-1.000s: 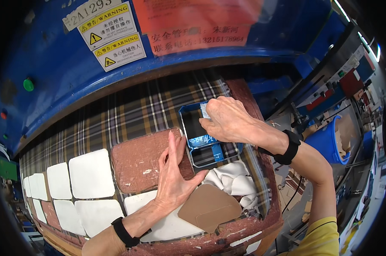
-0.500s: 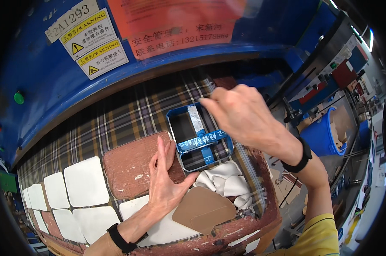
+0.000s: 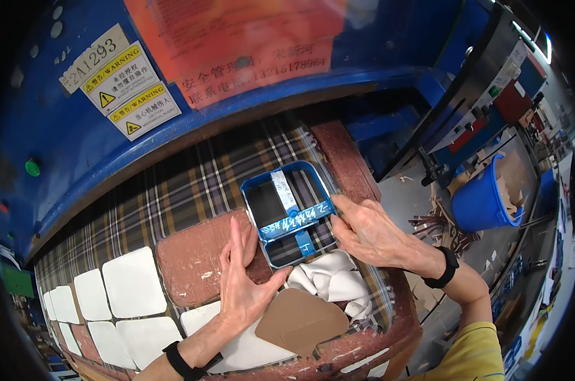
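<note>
We locate the blue frame (image 3: 296,221) on the plaid cloth (image 3: 211,171), at mid-view. Our left hand (image 3: 246,289) is spread at the frame's 7 o'clock. Our right hand (image 3: 368,235) places its fingertips at the frame's 3 o'clock; we cannot tell whether they pinch. White scraps (image 3: 339,286) lie at 5 o'clock, a brown sheet (image 3: 303,320) at 6.

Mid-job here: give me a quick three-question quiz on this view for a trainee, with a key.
1. True or false: the blue bucket stands to the right of the blue cutting die.
2. Which hand is at the die's right side? A) left B) right C) neither
3. Fill in: the crumpled scraps just below the die in the picture are ____ in colour.

Key: 1. True. 2. B, the right hand. 3. White.
</note>
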`<action>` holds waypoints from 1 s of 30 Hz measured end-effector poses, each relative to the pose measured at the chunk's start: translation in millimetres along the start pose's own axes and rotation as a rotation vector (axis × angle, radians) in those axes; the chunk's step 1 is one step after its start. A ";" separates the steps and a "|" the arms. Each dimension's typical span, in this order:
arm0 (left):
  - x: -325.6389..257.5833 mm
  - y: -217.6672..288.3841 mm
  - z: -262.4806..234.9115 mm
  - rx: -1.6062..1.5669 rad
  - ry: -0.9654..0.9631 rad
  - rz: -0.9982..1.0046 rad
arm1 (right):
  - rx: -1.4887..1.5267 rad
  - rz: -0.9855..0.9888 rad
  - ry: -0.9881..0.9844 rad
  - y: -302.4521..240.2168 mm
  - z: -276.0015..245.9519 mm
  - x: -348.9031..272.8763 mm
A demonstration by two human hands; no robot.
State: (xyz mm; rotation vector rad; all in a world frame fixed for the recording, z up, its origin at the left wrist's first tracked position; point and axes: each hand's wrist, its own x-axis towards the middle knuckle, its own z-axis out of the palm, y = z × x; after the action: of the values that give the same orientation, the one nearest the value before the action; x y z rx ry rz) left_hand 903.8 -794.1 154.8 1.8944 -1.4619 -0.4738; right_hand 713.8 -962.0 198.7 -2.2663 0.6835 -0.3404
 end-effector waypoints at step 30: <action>3.1 -1.2 -4.0 -0.083 -0.070 -0.031 | 0.355 0.145 -0.087 4.7 -7.5 -4.1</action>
State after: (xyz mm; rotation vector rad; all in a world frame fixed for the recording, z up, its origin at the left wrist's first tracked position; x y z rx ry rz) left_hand 908.2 -795.7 157.1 1.8539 -1.4370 -0.6110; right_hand 705.4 -966.8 200.5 -1.8735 0.6789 -0.2680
